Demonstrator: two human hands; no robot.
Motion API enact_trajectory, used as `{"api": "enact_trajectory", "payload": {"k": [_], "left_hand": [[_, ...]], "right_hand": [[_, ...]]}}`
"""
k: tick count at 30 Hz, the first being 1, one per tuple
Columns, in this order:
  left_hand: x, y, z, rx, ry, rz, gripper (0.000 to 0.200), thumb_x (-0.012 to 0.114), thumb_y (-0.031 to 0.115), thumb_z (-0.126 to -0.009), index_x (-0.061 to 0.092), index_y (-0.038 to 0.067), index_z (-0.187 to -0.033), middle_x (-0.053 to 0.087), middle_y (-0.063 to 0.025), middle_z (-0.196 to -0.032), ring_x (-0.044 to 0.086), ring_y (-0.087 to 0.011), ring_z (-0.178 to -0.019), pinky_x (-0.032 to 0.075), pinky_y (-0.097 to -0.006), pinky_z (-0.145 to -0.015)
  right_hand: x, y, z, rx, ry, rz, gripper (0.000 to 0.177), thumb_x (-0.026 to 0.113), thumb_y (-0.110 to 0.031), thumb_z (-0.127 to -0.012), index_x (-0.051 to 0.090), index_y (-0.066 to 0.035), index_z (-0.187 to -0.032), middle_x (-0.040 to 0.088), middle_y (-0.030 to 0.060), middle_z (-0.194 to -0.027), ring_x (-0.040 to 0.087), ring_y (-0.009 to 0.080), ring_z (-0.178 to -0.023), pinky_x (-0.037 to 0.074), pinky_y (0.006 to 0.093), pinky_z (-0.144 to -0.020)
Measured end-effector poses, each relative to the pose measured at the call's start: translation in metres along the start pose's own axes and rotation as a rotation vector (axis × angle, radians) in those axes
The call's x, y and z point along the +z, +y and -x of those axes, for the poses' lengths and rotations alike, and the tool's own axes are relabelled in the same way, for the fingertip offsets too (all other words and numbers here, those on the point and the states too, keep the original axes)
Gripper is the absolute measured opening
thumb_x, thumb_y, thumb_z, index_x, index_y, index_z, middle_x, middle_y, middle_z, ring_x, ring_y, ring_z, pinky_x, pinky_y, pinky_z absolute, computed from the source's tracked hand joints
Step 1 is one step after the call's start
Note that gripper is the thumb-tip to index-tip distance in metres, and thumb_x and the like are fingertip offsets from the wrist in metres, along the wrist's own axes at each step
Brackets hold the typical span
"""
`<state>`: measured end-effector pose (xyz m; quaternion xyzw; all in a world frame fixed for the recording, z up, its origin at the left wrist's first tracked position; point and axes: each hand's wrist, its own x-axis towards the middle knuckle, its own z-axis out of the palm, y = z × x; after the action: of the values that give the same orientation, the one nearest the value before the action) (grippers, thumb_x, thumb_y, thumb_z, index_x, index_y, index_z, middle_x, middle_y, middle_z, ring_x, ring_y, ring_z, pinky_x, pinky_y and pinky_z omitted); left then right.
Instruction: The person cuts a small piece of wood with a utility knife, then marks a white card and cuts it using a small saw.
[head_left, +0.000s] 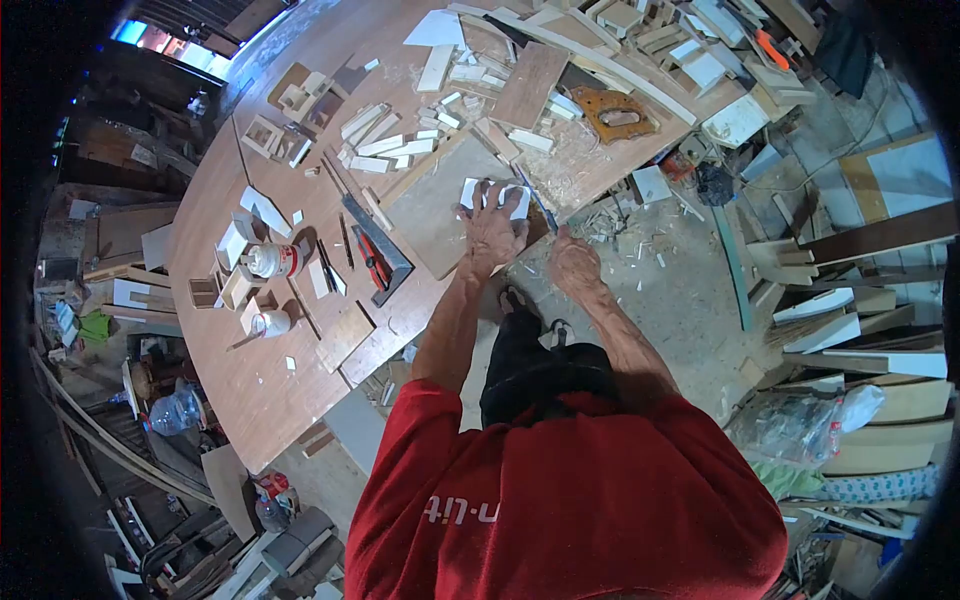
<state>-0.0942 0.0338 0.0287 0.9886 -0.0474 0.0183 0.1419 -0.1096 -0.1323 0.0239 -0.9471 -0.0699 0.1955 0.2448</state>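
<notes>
My left hand (492,235) lies with fingers spread, pressing down on a white-faced piece (518,202). That piece rests on a flat board (430,215) near the table's edge. My right hand (573,268) is closed just past the edge, around the near end of a thin, long-bladed tool that looks like a handsaw (536,195). Its blade runs up along the right side of the white piece, and my fist hides the handle. Small wood blocks (385,140) lie in a loose pile beyond my left hand.
Left on the table (245,400) are a metal square (392,268), a red-handled tool (372,262), a white bottle (272,260) and a smaller white container (270,323). An orange-brown wooden piece with an oval opening (612,115) lies far right. Offcuts litter the floor (670,300).
</notes>
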Motion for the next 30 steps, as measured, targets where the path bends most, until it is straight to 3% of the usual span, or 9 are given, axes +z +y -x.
{"api": "enact_trajectory", "payload": {"k": [6, 8, 12, 27, 30], "left_hand": [[-0.004, -0.001, 0.001, -0.002, 0.004, 0.044, 0.057, 0.066, 0.031, -0.068, 0.054, 0.021, -0.122, 0.037, -0.008, -0.13, 0.025, -0.0369, -0.128, 0.023, -0.0724, -0.09], [-0.002, -0.001, 0.001, -0.002, 0.005, 0.042, 0.056, 0.066, 0.031, -0.068, 0.054, 0.021, -0.122, 0.037, -0.0081, -0.13, 0.025, -0.0373, -0.128, 0.023, -0.0728, -0.09], [0.0, -0.001, 0.001, 0.003, 0.005, 0.001, 0.055, 0.066, 0.032, -0.068, 0.055, 0.021, -0.121, 0.036, -0.0079, -0.132, 0.026, -0.0377, -0.128, 0.022, -0.0727, -0.091], [0.007, -0.004, 0.001, 0.001, -0.006, -0.053, 0.058, 0.064, 0.036, -0.069, 0.054, 0.022, -0.124, 0.038, -0.0087, -0.134, 0.025, -0.0365, -0.129, 0.021, -0.0685, -0.093], [0.011, -0.007, 0.0, 0.008, 0.009, -0.042, 0.058, 0.063, 0.035, -0.069, 0.053, 0.022, -0.125, 0.038, -0.0087, -0.133, 0.026, -0.0365, -0.129, 0.021, -0.068, -0.093]], "right_hand": [[-0.007, -0.001, 0.016, -0.034, -0.025, 0.016, 0.044, 0.052, -0.016, -0.083, 0.044, 0.007, -0.119, 0.062, 0.025, -0.093, 0.062, 0.0376, -0.091, 0.049, 0.0435, -0.08], [-0.006, 0.001, 0.024, -0.036, 0.055, -0.069, 0.03, 0.045, -0.014, -0.084, 0.049, 0.006, -0.106, 0.062, 0.0287, -0.085, 0.062, 0.0417, -0.085, 0.047, 0.0493, -0.077], [0.007, 0.007, 0.02, 0.059, 0.043, -0.003, 0.031, 0.049, -0.013, -0.082, 0.048, 0.006, -0.105, 0.062, 0.0285, -0.085, 0.062, 0.0419, -0.085, 0.048, 0.049, -0.076], [0.0, 0.0, -0.006, -0.029, 0.024, -0.046, 0.033, 0.05, -0.011, -0.079, 0.046, 0.008, -0.106, 0.061, 0.0298, -0.082, 0.062, 0.0427, -0.085, 0.049, 0.0492, -0.074], [-0.003, 0.008, 0.011, -0.155, 0.085, -0.124, 0.034, 0.051, -0.011, -0.079, 0.046, 0.007, -0.107, 0.061, 0.0303, -0.083, 0.061, 0.0428, -0.087, 0.049, 0.0487, -0.074]]}}
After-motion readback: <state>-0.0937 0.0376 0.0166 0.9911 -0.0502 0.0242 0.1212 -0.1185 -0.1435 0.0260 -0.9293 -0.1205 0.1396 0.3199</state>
